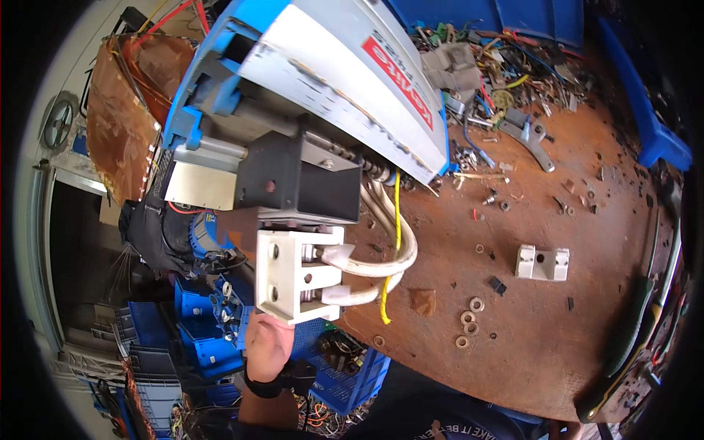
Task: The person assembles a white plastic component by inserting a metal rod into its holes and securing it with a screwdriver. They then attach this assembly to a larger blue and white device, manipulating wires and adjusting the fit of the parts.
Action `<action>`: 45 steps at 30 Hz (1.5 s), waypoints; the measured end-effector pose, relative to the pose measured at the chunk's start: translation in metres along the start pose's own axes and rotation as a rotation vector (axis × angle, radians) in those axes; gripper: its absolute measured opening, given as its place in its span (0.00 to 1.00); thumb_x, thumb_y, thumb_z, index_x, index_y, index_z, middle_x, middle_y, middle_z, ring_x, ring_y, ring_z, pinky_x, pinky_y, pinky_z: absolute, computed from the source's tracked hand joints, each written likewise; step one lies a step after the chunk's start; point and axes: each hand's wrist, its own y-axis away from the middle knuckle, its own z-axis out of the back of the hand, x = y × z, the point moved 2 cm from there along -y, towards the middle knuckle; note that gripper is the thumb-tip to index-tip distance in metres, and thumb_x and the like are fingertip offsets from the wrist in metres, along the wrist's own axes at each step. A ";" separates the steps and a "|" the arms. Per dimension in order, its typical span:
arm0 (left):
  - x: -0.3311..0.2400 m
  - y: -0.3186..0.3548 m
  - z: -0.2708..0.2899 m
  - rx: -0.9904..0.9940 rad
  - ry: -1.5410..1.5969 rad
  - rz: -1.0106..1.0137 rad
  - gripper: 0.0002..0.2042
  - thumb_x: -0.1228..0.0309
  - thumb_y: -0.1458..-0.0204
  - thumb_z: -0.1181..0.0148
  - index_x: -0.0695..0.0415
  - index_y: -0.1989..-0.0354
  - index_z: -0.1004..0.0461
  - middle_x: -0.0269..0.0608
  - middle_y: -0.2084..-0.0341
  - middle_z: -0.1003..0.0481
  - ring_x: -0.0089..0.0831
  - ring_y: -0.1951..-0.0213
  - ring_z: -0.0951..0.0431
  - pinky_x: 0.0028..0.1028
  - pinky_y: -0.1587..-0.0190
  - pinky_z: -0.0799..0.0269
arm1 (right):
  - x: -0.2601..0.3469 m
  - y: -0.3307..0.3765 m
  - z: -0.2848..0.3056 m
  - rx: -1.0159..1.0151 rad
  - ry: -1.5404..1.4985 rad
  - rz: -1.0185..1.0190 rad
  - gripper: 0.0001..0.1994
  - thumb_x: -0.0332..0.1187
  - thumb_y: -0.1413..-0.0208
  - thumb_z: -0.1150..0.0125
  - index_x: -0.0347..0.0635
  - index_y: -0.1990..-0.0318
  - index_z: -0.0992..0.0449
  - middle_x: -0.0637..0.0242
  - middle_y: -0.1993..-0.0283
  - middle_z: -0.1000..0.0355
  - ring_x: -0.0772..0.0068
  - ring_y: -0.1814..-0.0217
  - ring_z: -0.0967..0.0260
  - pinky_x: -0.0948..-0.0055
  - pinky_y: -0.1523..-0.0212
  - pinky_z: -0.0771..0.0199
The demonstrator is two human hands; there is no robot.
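Observation:
My left hand (268, 345), with a dark band at the wrist, reaches up to the lower end of a white terminal block (282, 275). Its fingers are hidden behind the block, so their grip does not show. Two thick white cables (407, 249) run from the block and loop back to a large machine with a white and blue housing (345, 66). Just above the block sits a black metal box (301, 180). A yellow cord (397, 220) hangs down past the cables. My right hand is out of view.
On the brown worktable (440, 367) lie a small white block (543, 262), several washers (468, 317) and a metal bracket (537, 143). Scrap parts (499, 73) pile up at the back. A long-handled tool (631, 330) lies along the right edge. A blue crate (374, 374) stands below.

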 end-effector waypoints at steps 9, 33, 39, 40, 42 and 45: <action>-0.001 -0.006 -0.011 -0.034 -0.006 0.057 0.40 0.45 0.43 0.46 0.71 0.36 0.45 0.47 0.40 0.35 0.36 0.38 0.35 0.37 0.35 0.44 | 0.022 -0.012 -0.002 0.013 0.061 -0.001 0.09 0.31 0.42 0.41 0.35 0.60 0.21 0.53 0.66 0.21 0.58 0.63 0.23 0.62 0.61 0.26; -0.032 0.032 -0.040 0.556 -0.418 -0.012 0.18 0.70 0.54 0.28 0.62 0.54 0.24 0.39 0.64 0.24 0.25 0.64 0.23 0.24 0.58 0.26 | 0.174 0.062 0.016 0.021 0.147 0.612 0.04 0.24 0.50 0.38 0.39 0.66 0.23 0.55 0.67 0.25 0.49 0.64 0.28 0.59 0.62 0.28; -0.034 0.057 -0.057 0.827 -0.386 0.088 0.27 0.68 0.52 0.30 0.63 0.44 0.31 0.43 0.55 0.26 0.32 0.56 0.24 0.31 0.51 0.28 | 0.251 0.064 0.001 -0.116 -0.070 0.882 0.07 0.24 0.51 0.36 0.39 0.64 0.25 0.54 0.67 0.25 0.50 0.65 0.27 0.61 0.63 0.28; -0.024 0.062 -0.053 0.817 -0.327 0.132 0.27 0.68 0.51 0.31 0.63 0.43 0.32 0.44 0.53 0.27 0.32 0.55 0.25 0.31 0.50 0.29 | 0.265 0.066 0.000 -0.140 -0.112 0.906 0.07 0.23 0.51 0.36 0.39 0.64 0.25 0.54 0.67 0.26 0.50 0.66 0.28 0.61 0.63 0.28; -0.019 0.072 -0.051 0.771 -0.175 0.181 0.29 0.65 0.49 0.33 0.64 0.40 0.36 0.44 0.48 0.29 0.32 0.51 0.27 0.33 0.46 0.32 | 0.285 0.072 -0.010 -0.125 -0.223 0.887 0.08 0.22 0.51 0.36 0.39 0.63 0.26 0.54 0.68 0.26 0.51 0.67 0.28 0.61 0.64 0.28; -0.026 0.081 -0.062 0.673 0.067 0.120 0.30 0.62 0.44 0.39 0.62 0.36 0.39 0.46 0.41 0.35 0.34 0.45 0.31 0.34 0.41 0.36 | 0.313 0.079 -0.025 -0.075 -0.204 0.883 0.08 0.21 0.49 0.38 0.38 0.61 0.27 0.52 0.66 0.25 0.53 0.66 0.25 0.64 0.64 0.26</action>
